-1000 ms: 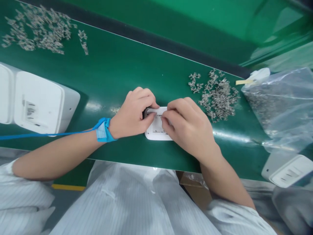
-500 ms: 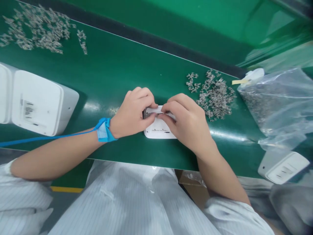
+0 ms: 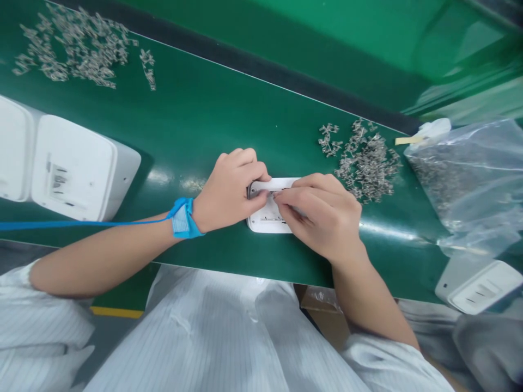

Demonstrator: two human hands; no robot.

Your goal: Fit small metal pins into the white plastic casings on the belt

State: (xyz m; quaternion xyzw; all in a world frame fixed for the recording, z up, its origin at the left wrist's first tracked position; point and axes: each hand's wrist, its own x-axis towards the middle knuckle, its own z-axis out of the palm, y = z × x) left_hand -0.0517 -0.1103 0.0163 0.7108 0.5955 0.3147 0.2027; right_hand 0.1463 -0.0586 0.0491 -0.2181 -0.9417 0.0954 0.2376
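Observation:
My left hand (image 3: 231, 190) grips the left end of a small white plastic casing (image 3: 269, 223), which lies flat on the green belt (image 3: 212, 120). A dark ring or gasket (image 3: 249, 190) shows at that end, partly under my left fingers. My right hand (image 3: 321, 218) lies over the casing's right part, its fingertips pinched together at the upper edge. Anything small between them is hidden. A blue wrist strap (image 3: 183, 219) circles my left wrist.
Loose small metal parts lie in a pile (image 3: 365, 160) beyond my right hand and in another (image 3: 77, 51) at far left. A clear plastic bag of parts (image 3: 457, 179) sits at right. White boxes (image 3: 73, 169) stand at left, and another (image 3: 478, 286) at the lower right.
The view has shifted, so my hands and the casing sit further right in the frame. My right fingers now lie lower across the casing.

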